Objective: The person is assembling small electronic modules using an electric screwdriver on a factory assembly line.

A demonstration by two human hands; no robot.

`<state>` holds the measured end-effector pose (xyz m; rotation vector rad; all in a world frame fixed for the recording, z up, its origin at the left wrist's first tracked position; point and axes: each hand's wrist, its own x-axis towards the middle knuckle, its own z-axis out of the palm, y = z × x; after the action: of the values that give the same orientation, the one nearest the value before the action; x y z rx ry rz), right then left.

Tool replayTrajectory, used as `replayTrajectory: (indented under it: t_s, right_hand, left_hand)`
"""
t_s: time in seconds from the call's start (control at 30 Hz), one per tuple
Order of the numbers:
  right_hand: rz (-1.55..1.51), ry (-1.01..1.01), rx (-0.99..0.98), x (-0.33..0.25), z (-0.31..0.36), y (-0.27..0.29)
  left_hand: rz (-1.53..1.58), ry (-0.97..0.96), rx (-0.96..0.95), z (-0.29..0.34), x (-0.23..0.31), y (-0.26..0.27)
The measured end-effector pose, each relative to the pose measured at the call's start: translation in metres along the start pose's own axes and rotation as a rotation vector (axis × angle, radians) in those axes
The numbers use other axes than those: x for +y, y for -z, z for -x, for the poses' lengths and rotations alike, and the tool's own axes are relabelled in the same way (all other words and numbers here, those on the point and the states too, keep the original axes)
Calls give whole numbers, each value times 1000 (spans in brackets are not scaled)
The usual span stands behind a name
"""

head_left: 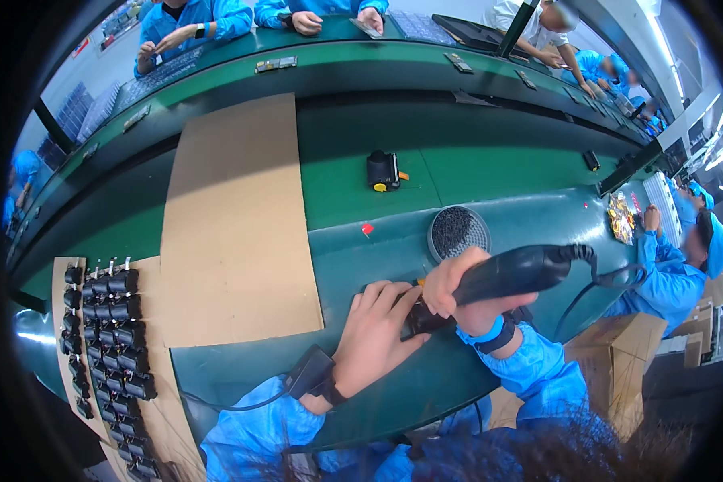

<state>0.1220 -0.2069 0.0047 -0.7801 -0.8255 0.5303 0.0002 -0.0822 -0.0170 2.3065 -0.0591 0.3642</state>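
Note:
My right hand (466, 293) is wrapped round a black electric screwdriver (516, 271), its coiled cord trailing off to the right. The tool's tip is hidden behind my fingers. Against the green table, my left hand (381, 325) grips a small black device (422, 319), mostly covered by both hands; a bit of yellow shows at its far edge. Just beyond my right hand stands a round dish (484, 233) full of small dark screws. Farther off sits a similar black device (382, 170) with yellow parts.
A cardboard sheet (237, 233) lies left of my hands. Rows of black devices (120, 337) stand on cardboard at far left. A conveyor (353, 66) carrying circuit boards runs across the back, with co-workers beyond. At right are a bag of small parts (621, 217), a cardboard box (618, 353) and another worker.

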Motion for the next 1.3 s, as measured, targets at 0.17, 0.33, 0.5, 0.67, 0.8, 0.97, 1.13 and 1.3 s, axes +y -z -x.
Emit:
replayTrajectory:
  t_s: [0.17, 0.33, 0.5, 0.67, 0.8, 0.97, 1.13, 1.3]
  right_hand:
    - [-102, 205, 308, -45, -20, 6]
    - [-94, 211, 415, -75, -8, 43]
    - [-56, 258, 399, -90, 19, 83]
    - [-22, 284, 375, -81, 29, 85]
    - [-48, 258, 306, -77, 26, 83]
    - [-34, 263, 345, -84, 29, 89]
    - [-22, 260, 333, -80, 30, 92]
    - [-49, 250, 310, -78, 32, 92]
  left_hand:
    - [-14, 5, 14, 0, 4, 1]
    - [-30, -103, 71, 0, 14, 8]
    - [-47, -3, 62, 17, 47, 53]
    - [-368, 210, 31, 62, 44, 96]
    - [-408, 165, -49, 82, 43, 72]
    - [-223, 244, 2, 98, 56, 93]
    - [-432, 594, 456, 178, 77, 178]
    - [-806, 956, 537, 276, 67, 211]
